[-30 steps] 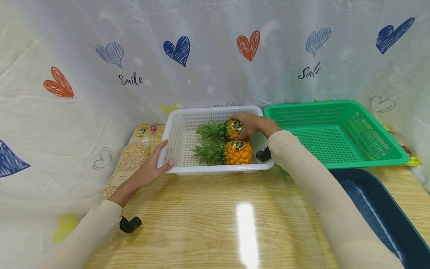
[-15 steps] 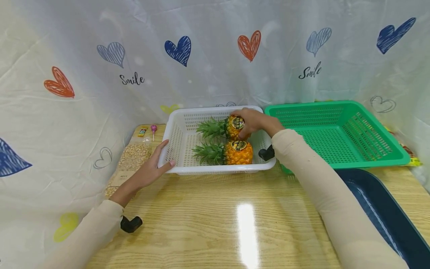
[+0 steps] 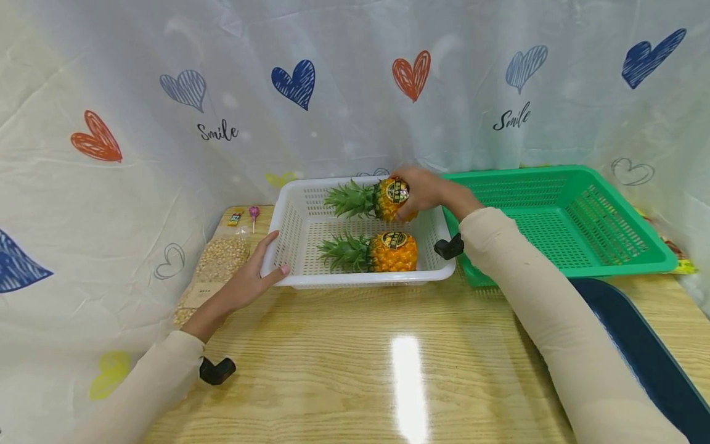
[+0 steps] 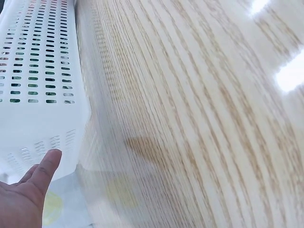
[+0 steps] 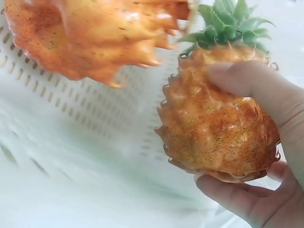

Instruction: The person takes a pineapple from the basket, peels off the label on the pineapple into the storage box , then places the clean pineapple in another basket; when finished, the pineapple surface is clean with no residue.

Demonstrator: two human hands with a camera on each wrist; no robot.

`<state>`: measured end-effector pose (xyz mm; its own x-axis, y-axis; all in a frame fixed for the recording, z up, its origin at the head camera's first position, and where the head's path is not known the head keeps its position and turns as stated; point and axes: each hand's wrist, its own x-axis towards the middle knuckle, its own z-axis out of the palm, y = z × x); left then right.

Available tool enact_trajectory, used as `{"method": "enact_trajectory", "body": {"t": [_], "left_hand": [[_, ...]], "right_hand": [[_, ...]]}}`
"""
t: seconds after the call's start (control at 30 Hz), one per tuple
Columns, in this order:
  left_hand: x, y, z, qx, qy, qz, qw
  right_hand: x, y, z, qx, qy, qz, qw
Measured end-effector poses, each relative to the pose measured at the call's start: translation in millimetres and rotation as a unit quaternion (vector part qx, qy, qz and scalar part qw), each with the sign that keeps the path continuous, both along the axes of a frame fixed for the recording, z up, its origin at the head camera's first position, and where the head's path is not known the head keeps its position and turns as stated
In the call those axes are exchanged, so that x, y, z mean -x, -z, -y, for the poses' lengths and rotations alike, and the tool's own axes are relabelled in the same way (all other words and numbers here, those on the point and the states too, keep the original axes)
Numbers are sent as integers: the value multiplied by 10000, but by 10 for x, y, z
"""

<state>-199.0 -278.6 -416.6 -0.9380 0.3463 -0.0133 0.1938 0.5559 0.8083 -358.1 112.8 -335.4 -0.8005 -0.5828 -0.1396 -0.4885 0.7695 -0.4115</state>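
My right hand grips the back pineapple around its orange body, thumb and fingers on opposite sides, as the right wrist view shows. This pineapple is raised near the back rim of the white basket, its green leaves pointing left. A second pineapple, also with a black and gold label, lies on the basket floor in front of it. At the basket's front left corner, my left hand touches the rim with its fingers and thumb extended. In the left wrist view, this hand is beside the basket's wall.
A green basket stands right of the white one. A dark blue tray lies in front of it, partly behind my right arm. On the left are a bag of kernels, a lollipop and a small candy packet.
My right hand has lifted the back pineapple up and slightly right, away from the front pineapple. My left hand has stayed at the basket corner.
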Motion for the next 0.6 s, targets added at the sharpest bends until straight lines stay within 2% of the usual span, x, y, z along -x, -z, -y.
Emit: {"method": "enact_trajectory", "body": {"t": [0.27, 0.5, 0.6], "left_hand": [[4, -8, -1, -22, -20, 81, 10000], [-1, -8, 2, 15, -106, 116, 9999], [-11, -14, 5, 40, -152, 144, 9998]], "right_hand": [[-56, -136, -136, 432, -19, -274, 9987], [-173, -237, -283, 577, 69, -234, 9980], [-226, -281, -336, 785, 26, -167, 9968]]}}
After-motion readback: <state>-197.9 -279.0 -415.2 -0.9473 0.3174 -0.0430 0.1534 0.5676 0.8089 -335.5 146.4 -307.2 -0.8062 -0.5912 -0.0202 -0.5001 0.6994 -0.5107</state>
